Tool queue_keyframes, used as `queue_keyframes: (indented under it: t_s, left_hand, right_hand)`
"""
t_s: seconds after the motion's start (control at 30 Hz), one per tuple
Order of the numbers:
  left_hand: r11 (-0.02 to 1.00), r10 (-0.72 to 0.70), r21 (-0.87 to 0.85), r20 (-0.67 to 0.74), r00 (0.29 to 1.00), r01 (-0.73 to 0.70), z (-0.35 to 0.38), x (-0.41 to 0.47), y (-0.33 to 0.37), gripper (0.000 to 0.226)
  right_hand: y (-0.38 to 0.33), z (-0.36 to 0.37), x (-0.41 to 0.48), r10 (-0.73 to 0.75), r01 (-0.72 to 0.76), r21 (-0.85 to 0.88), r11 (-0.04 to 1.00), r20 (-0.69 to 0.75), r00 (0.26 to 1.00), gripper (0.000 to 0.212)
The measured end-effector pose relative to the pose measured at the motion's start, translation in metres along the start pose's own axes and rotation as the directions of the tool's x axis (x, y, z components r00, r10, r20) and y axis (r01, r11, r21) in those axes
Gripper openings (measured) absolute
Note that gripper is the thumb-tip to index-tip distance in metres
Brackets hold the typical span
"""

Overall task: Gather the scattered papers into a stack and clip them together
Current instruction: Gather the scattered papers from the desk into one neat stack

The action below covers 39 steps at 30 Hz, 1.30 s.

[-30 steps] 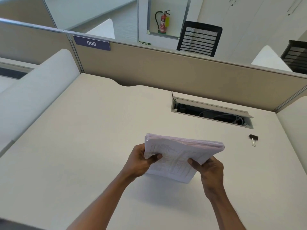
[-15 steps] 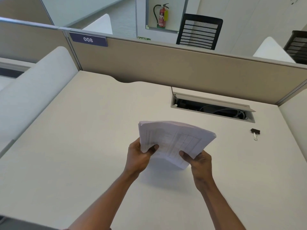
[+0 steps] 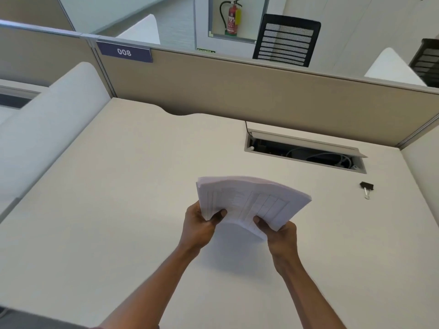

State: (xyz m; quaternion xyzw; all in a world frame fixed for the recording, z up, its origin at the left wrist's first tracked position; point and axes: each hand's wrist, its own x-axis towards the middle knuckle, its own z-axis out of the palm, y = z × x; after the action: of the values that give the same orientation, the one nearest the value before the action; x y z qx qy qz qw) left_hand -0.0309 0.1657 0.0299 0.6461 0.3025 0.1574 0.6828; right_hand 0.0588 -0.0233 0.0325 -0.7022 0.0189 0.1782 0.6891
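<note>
Behind the papers [image 3: 251,200], the left hand [image 3: 197,226] and right hand [image 3: 281,236] hide their fingers, only thumbs showing. The print is too blurred to read. Both forearms run off the bottom edge.

"008" on blue partition sign [image 3: 124,52]

Bare forearms [image 3: 152,290]; possibly reddish sleeve edge [image 3: 104,327]

You have open desk [image 3: 114,210] all round; only the binder clip [image 3: 366,186] and cable hatch [image 3: 306,153] sit far right.
</note>
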Motion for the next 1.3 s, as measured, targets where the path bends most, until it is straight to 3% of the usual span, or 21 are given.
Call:
queue_keyframes:
  t_s: [0.2,0.43,0.67,0.83,1.0,1.3]
  left_hand:
    - [0.998,0.039,-0.037,-0.043,0.998,-0.041,-0.002,0.001,0.005,0.025]
    - [0.998,-0.05,0.046,-0.02,0.999,0.051,-0.002,-0.001,-0.016,0.019]
    - [0.999,0.003,0.05,-0.049,0.999,0.0,-0.003,0.004,-0.008,0.021]
    - [0.993,-0.082,0.076,-0.063,0.995,0.087,-0.001,0.001,-0.02,0.015]
    - [0.993,-0.069,0.093,-0.08,0.994,0.077,-0.004,-0.002,-0.015,0.013]
    - [0.963,-0.196,0.173,-0.071,0.978,0.206,0.001,-0.011,-0.011,0.014]
  right_hand:
    - [-0.004,0.001,0.005,-0.053,0.051,-0.05,0.997,-0.035,0.998,0.017]
    - [0.007,0.002,0.004,0.023,-0.025,-0.101,0.995,-0.023,0.999,0.015]
    - [0.003,0.003,0.007,0.012,-0.017,-0.089,0.996,-0.054,0.998,0.022]
    - [0.007,0.008,0.006,0.032,-0.032,-0.142,0.989,-0.004,0.999,0.021]
    - [0.007,0.007,0.008,0.022,-0.025,-0.159,0.987,-0.024,0.999,0.025]
    - [0.017,0.001,0.001,0.016,-0.023,-0.209,0.978,-0.037,0.999,0.019]
